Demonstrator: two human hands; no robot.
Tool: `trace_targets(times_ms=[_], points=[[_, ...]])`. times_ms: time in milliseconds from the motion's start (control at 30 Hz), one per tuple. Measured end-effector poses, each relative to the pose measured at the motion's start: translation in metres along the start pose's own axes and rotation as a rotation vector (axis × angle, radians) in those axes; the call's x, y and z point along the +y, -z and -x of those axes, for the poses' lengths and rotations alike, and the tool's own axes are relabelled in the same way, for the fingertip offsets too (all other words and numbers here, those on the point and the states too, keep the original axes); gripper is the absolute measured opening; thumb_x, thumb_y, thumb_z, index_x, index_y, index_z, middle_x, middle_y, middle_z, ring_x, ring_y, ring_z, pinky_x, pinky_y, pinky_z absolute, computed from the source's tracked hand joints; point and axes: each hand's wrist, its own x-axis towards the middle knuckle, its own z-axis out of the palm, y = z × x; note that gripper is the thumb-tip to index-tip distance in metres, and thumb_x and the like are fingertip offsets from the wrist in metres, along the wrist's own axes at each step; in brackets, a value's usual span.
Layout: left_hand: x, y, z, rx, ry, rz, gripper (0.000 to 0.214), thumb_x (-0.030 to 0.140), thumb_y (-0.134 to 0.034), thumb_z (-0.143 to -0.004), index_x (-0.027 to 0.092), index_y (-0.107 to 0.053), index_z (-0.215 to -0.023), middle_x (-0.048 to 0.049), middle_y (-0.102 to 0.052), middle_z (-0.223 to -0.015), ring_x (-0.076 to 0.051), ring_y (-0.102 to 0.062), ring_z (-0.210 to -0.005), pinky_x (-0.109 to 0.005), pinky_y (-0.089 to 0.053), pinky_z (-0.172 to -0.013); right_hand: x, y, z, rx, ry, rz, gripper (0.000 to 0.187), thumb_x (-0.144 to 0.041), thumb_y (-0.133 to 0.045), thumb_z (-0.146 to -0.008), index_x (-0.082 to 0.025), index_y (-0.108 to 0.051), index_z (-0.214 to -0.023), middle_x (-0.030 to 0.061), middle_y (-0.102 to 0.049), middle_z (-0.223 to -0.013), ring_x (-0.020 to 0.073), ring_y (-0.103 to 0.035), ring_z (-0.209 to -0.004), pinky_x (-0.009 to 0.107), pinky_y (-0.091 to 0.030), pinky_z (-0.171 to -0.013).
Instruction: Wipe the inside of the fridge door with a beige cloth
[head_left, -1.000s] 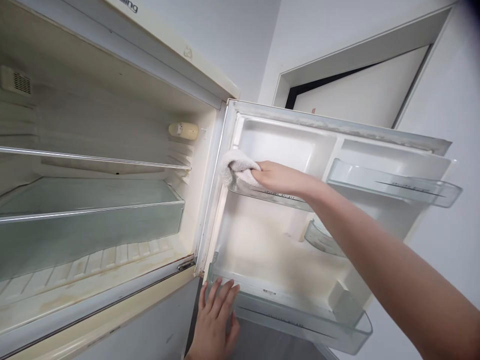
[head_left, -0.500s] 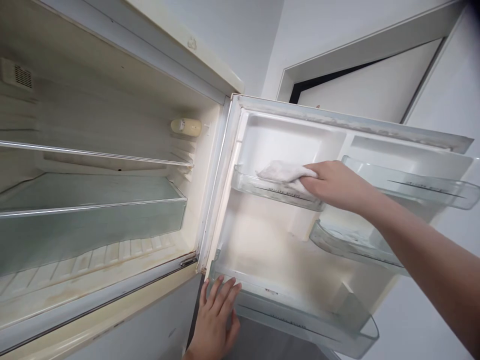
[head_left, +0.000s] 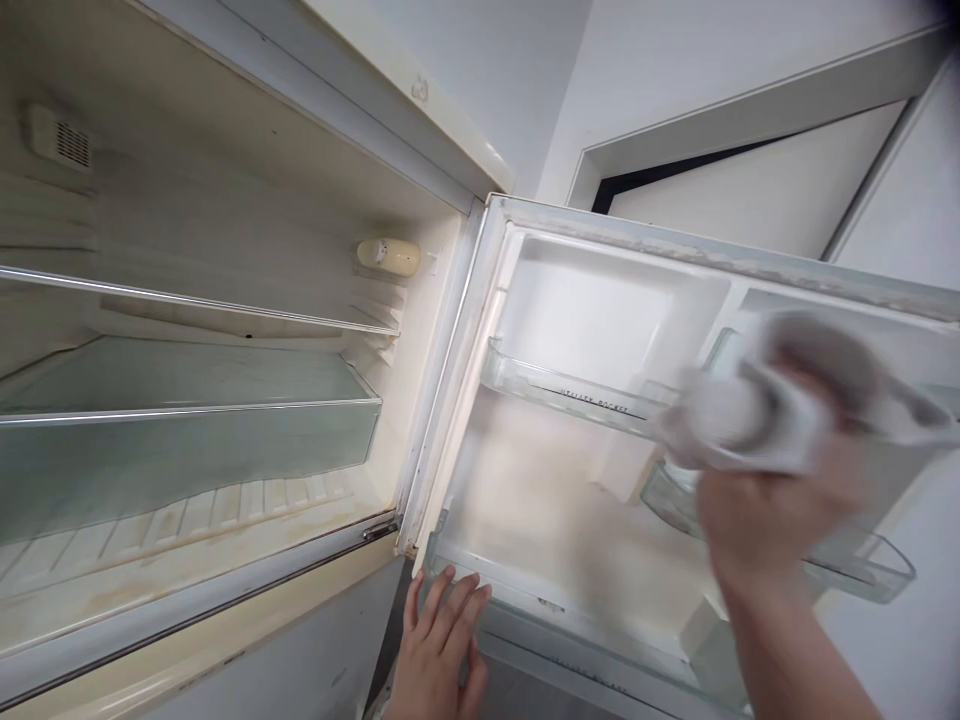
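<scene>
An old white fridge stands open, its door [head_left: 600, 300] swung out to the right. My right hand [head_left: 772, 500], blurred by motion, grips a white cloth [head_left: 750, 415] bunched in front of the door's upper right clear shelf. The upper left clear door shelf [head_left: 562, 390] lies bare to the left of the cloth. My left hand [head_left: 442, 640] rests flat, fingers spread, against the bottom edge of the door by the lowest door shelf [head_left: 585, 640].
Inside the fridge are glass shelves [head_left: 187, 405], a ribbed floor and a cream lamp housing [head_left: 388, 256] on the right wall. A lower curved door bin [head_left: 862, 560] juts out on the right. White walls and a door frame [head_left: 750, 110] stand behind.
My right hand has carried the cloth from the left end of the upper left door shelf rightward and off it, towards the right shelf. The left hand has stayed put.
</scene>
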Motion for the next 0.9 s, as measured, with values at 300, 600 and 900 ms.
trace_targets(times_ms=[300,600,900], points=[[0.002,-0.009,0.010,-0.067,0.025,0.033,0.067,0.006,-0.050,-0.069,0.025,-0.043,-0.133,0.0071,-0.067,-0.125,-0.021,-0.044,-0.127,-0.045,-0.017,-0.114,-0.043,-0.020,0.023,-0.104,0.226,0.076,0.046,-0.023,-0.039,-0.082,-0.013,-0.057,-0.123,0.0182,-0.059,-0.103,0.0353,-0.051,-0.112,0.051,-0.038,-0.097],[0.001,-0.005,0.009,-0.096,0.016,0.002,0.066,0.008,-0.050,-0.071,0.026,-0.041,-0.134,0.0073,-0.065,-0.127,-0.021,-0.043,-0.128,-0.046,-0.020,-0.113,-0.123,-0.049,0.021,-0.163,0.520,-0.090,0.034,-0.021,-0.042,-0.086,-0.022,-0.064,-0.113,0.0106,-0.062,-0.102,0.0270,-0.049,-0.104,0.043,-0.032,-0.102],[-0.004,0.002,0.007,-0.143,-0.009,-0.062,0.068,0.012,-0.049,-0.075,0.028,-0.030,-0.139,0.0155,-0.059,-0.133,-0.018,-0.039,-0.132,-0.044,-0.024,-0.112,-0.097,-0.040,0.029,-0.061,0.594,-0.178,0.028,-0.010,-0.048,-0.082,-0.017,-0.066,-0.102,0.0085,-0.061,-0.092,0.0243,-0.050,-0.103,0.040,-0.037,-0.102]])
